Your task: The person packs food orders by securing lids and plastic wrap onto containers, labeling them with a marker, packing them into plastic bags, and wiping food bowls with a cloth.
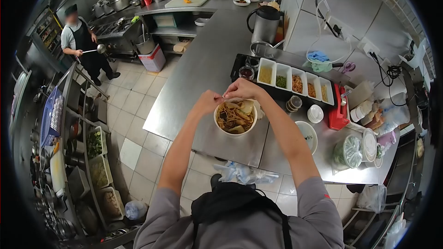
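Note:
A white bowl (236,134) stands on the steel counter in front of me, filled with dark sauced noodles (229,117) and pale slices. My left hand (209,102) is over the bowl's far left rim, fingertips pinched together. Close beside it, my right hand (243,89) bends over the far rim, its fingers pinched too. The fingertips of both hands nearly meet. Something small and pale seems to be between them, too small to name.
Beyond my right hand, a black rack (238,67) holds several white garnish tubs. A steel jug (266,24) stands farther back. To the right are a white tub (314,150), stacked small cups (315,114) and a red box (339,110). A co-worker (82,46) holds a ladle (101,49) at left.

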A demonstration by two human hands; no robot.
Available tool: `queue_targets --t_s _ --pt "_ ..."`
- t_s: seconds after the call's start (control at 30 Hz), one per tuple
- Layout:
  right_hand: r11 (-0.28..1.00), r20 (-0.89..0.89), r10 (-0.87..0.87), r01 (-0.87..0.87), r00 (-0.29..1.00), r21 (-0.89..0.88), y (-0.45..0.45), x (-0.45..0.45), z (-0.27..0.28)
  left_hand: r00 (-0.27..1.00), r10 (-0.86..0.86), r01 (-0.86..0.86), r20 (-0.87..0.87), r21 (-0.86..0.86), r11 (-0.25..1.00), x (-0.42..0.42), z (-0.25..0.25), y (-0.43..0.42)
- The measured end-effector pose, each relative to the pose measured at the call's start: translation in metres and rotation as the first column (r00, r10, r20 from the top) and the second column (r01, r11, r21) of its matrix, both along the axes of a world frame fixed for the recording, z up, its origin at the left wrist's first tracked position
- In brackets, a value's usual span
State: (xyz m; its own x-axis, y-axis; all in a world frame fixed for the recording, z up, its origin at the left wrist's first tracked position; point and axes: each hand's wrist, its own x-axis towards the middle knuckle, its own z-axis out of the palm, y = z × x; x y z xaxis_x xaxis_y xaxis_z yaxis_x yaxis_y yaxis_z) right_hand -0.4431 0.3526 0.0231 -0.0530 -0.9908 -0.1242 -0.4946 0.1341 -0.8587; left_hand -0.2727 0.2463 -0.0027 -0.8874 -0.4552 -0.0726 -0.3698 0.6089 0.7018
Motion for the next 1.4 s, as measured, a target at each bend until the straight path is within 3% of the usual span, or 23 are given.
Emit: queue_targets --t_s 0.07,0.23,0.3,0.37,0.4,0.47,0.6,0.63,0.7,0.8,0.93,1.03,1.1,1.17,1.3,1.4 --pt "0.998 -0.069 0.050 -0.053 0.996 -0.043 -0.001 0.003 -0.001 0.998 0.046 -0.047 -0.043 -0.002 0.999 0.001 -0.006 0.000" --pt "0.996 -0.279 -0.028 0.001 0.960 -0.094 0.012 -0.004 0.005 0.989 0.104 -0.106 -0.104 -0.014 0.994 0.011 0.002 0.012" --pt "0.996 -0.276 -0.053 0.070 0.960 0.053 0.028 -0.024 0.005 0.984 0.120 -0.128 -0.135 -0.058 0.990 0.014 0.003 0.019" --pt "0.970 -0.143 -0.135 0.160 0.981 0.181 0.057 -0.038 0.017 0.987 0.125 -0.125 -0.104 0.010 0.992 0.019 -0.009 0.017" --pt "0.960 -0.045 -0.235 0.239 0.971 0.145 0.073 -0.048 0.018 0.988 0.122 -0.119 -0.092 0.041 0.992 0.017 -0.011 0.015" --pt "0.883 0.127 -0.467 0.455 0.875 0.114 0.100 -0.053 0.020 0.987 0.105 -0.114 -0.124 -0.069 0.991 0.015 -0.002 0.017" --pt "0.823 0.215 -0.567 0.550 0.795 0.142 0.109 -0.030 -0.007 0.963 -0.102 0.020 -0.248 -0.312 0.950 -0.019 0.010 0.025" --pt "0.838 0.382 -0.529 0.538 0.758 0.092 0.106 -0.007 -0.022 0.970 -0.139 0.069 -0.199 -0.322 0.944 -0.031 0.007 0.026" --pt "0.797 0.374 -0.569 0.604 0.733 0.029 0.106 0.007 -0.021 0.976 -0.197 0.155 -0.095 -0.336 0.929 -0.047 0.001 0.025" --pt "0.775 0.239 -0.607 0.631 0.758 -0.031 0.102 0.018 -0.019 0.981 -0.183 0.149 -0.067 -0.345 0.927 -0.047 -0.002 0.020" --pt "0.708 -0.050 -0.701 0.687 0.711 -0.162 0.100 0.036 -0.023 0.991 -0.076 0.035 -0.110 -0.336 0.941 -0.036 -0.006 0.020" --pt "0.640 -0.050 -0.767 0.757 0.640 -0.128 0.122 0.059 -0.031 0.986 0.013 -0.062 -0.164 -0.301 0.952 -0.023 -0.010 0.015" --pt "0.588 0.219 -0.790 0.809 0.573 0.005 0.132 0.078 -0.034 0.966 0.068 -0.139 -0.251 -0.276 0.951 -0.007 -0.018 0.018" --pt "0.540 0.475 -0.763 0.837 0.439 0.093 0.132 0.092 -0.035 0.909 0.276 -0.298 -0.313 -0.022 0.954 0.005 -0.030 0.024" --pt "0.419 0.612 -0.734 0.905 0.293 0.069 0.128 0.105 -0.047 0.783 0.575 -0.486 -0.237 0.344 0.804 0.036 -0.010 0.072" --pt "0.319 0.736 -0.662 0.942 0.143 0.103 0.129 0.125 -0.057 0.667 0.676 -0.447 -0.313 0.558 0.699 0.045 -0.022 0.103"
